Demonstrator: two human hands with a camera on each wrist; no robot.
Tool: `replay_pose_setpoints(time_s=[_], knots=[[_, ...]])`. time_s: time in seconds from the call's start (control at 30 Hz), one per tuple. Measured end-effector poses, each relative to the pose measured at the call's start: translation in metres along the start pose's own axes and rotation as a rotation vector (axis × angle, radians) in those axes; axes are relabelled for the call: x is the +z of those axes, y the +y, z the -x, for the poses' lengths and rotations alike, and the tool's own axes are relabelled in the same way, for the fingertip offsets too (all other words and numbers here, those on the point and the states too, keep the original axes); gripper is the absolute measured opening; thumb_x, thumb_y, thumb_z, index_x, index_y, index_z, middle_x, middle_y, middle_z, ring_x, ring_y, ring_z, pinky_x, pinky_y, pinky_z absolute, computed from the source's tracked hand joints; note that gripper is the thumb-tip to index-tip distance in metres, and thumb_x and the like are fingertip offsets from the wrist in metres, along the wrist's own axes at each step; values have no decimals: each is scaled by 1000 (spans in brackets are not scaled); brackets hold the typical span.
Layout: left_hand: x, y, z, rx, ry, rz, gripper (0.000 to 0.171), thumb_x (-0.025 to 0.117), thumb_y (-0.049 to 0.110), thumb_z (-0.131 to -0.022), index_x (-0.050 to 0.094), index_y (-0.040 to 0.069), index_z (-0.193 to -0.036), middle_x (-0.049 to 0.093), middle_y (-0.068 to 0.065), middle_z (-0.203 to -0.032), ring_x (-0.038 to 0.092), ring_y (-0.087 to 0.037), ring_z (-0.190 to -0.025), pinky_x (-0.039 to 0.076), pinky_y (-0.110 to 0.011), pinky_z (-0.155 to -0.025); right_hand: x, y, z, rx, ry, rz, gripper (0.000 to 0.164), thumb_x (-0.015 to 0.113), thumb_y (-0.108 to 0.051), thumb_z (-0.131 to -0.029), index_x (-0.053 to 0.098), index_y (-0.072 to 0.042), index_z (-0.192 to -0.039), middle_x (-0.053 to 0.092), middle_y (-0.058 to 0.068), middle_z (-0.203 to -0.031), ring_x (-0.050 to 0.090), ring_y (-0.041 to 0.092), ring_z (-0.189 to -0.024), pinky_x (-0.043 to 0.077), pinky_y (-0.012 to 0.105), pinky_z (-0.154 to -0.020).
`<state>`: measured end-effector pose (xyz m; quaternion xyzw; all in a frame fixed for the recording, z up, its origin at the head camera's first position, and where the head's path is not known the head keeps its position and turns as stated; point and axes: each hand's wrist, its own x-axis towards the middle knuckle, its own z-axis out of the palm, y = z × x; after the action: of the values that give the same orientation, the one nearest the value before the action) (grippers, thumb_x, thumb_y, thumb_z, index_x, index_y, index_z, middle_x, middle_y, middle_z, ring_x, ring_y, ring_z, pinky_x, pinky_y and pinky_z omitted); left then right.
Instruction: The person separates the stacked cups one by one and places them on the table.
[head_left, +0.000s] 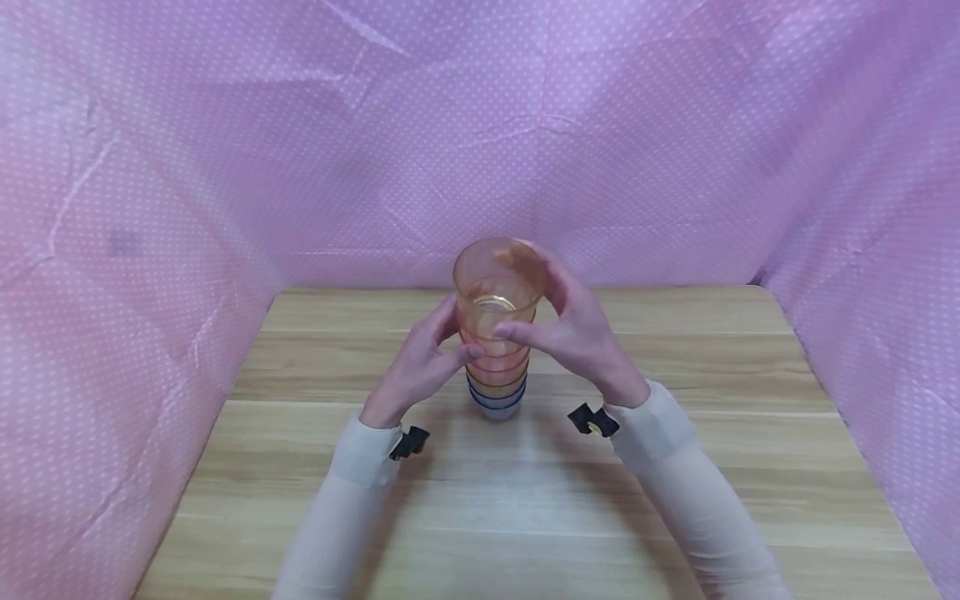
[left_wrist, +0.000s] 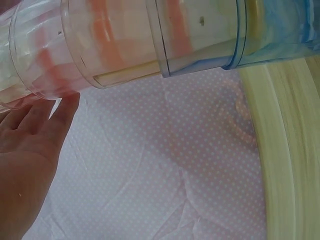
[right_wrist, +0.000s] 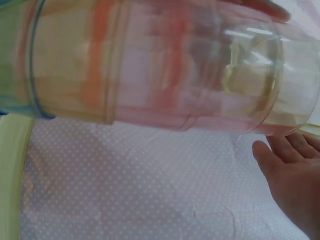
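Note:
A tall stack of nested clear plastic cups (head_left: 497, 362) stands upright on the wooden table (head_left: 480, 517). Blue-tinted cups are at the bottom, with yellow and pink ones above. The top cup (head_left: 480, 275) is yellowish-orange and its mouth faces up. My left hand (head_left: 420, 362) holds the stack from the left, just under the top cup, thumb in front and fingers behind. Higher up, my right hand (head_left: 581, 333) grips the top cup from the right, its thumb across the front and its fingers round the far side. In the left wrist view, fingertips (left_wrist: 67, 107) meet the pink part.
Pink fabric with white dots (head_left: 480, 142) hangs behind the table and on both sides. A black wrist device (head_left: 410, 443) sits at the left cuff and a similar device (head_left: 594, 419) at the right. Wood surface extends around the stack.

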<state>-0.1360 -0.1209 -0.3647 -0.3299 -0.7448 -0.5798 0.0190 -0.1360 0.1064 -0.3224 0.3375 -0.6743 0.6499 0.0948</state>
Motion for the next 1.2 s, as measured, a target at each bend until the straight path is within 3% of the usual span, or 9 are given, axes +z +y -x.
replay_pose_setpoints(time_s=[0.17,0.27,0.53,0.73,0.9,1.2], knots=[[2,0,1,-24,11,6,93,67,58,-89,38,2,-158,54,-18,-150,56,-32,-135,46,-47,-115,0,-6,0,-54,61,-48,94,90,-33,-81,41,5,-152,58,22,-143,52,31,-136,40,46,-119],[2,1,1,-38,15,-3,97,66,60,-88,35,2,-160,49,-18,-156,53,-33,-137,45,-49,-116,-1,-12,0,-79,107,-71,99,89,-44,-80,42,5,-152,58,23,-143,51,33,-137,39,46,-120],[4,0,2,-32,14,3,97,65,59,-88,34,2,-160,44,-17,-159,46,-31,-144,43,-45,-118,-9,-28,4,-141,219,-174,89,92,-34,-76,51,-2,-148,61,16,-143,53,32,-137,40,46,-119],[5,-2,1,0,15,25,93,63,60,-90,37,3,-159,47,-15,-158,45,-28,-145,42,-43,-119,-19,-35,10,-180,292,-252,83,95,-26,-75,55,0,-143,62,18,-140,54,32,-136,46,41,-113],[6,-3,2,13,23,26,91,62,58,-91,37,2,-159,47,-16,-157,46,-29,-144,43,-43,-118,-29,-35,18,-185,344,-229,84,96,-26,-74,55,3,-142,62,21,-140,54,35,-136,47,40,-111],[8,-5,4,29,18,31,91,61,59,-93,35,4,-160,45,-12,-160,47,-28,-144,44,-44,-117,-42,-25,35,-155,360,-159,86,96,-24,-73,54,5,-142,60,24,-141,53,38,-135,47,40,-110]])
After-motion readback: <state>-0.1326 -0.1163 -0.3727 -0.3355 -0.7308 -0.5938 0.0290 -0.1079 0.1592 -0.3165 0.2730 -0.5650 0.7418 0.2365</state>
